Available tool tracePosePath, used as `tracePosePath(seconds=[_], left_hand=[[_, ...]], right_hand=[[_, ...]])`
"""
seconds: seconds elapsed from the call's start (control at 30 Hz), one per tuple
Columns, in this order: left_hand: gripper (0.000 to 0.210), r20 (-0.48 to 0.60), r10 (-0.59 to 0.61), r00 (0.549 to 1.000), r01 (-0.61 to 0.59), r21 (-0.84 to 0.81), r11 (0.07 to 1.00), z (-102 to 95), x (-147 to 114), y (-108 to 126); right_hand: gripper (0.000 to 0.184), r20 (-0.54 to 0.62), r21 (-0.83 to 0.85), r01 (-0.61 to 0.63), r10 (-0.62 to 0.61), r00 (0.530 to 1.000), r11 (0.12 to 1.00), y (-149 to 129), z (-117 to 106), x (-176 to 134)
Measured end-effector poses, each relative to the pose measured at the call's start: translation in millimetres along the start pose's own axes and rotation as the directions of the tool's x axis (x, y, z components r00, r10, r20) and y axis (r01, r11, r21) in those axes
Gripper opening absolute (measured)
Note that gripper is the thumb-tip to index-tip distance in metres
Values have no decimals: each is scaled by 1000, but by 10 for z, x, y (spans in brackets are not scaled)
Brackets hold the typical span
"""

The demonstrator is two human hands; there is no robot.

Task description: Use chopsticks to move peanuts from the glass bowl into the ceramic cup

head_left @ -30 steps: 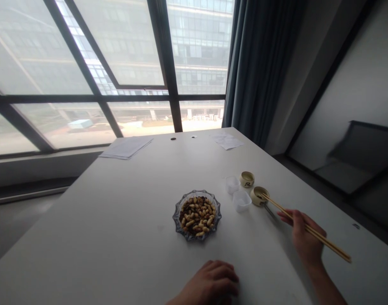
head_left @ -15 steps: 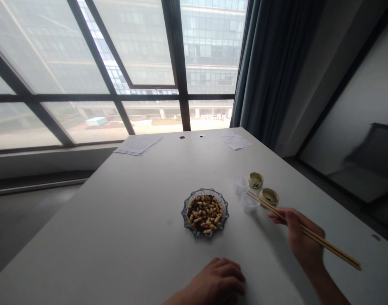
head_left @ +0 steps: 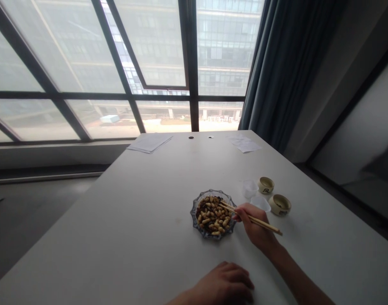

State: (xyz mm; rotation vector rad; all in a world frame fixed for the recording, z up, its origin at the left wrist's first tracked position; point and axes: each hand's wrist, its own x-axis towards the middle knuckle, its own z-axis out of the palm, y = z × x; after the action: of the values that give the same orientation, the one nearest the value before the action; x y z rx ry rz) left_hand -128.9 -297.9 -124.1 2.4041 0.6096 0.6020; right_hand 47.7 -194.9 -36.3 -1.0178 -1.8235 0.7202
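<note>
Chopsticks point(head_left: 265, 225) shifted, cups point(head_left: 280, 208) to bowl point(head_left: 194, 217).
Your right hand point(head_left: 256, 230) grips them, tips leftward at peanuts point(head_left: 210, 214); left hand's point(head_left: 224, 281) grip unclear.

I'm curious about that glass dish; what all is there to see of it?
The glass dish looks clear, tinted grey, with a pointed, scalloped rim. It stands upright on the white table, filled with peanuts and darker bits. Chopsticks in the right hand reach over its right side to the contents; whether they touch the rim is unclear.
</note>
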Motion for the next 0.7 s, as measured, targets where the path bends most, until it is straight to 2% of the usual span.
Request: tracePosePath(seconds=[0.13, 0.3, 0.57, 0.7], left_hand=[[12, 2, -7, 1000, 7, -4, 1000, 6, -3, 14], [12, -36, 12, 999, -13, -35, 999, 2, 1, 23], [13, 10, 0, 1000, 0, -17, 1000, -17, 13, 22], [12, 7, 3, 1000, -3, -30, 1000, -13, 7, 21]], right_hand=[[40, 20, -70, 68, -67, 998, 995, -40, 34, 8], [40, 39, -107, 87, -83, 996, 990, -50, 65, -2], [45, -65, -130, 5, -13, 998, 992, -54, 129, -15], [46, -131, -70, -42, 32, 991, 997, -56, 114, -40]])
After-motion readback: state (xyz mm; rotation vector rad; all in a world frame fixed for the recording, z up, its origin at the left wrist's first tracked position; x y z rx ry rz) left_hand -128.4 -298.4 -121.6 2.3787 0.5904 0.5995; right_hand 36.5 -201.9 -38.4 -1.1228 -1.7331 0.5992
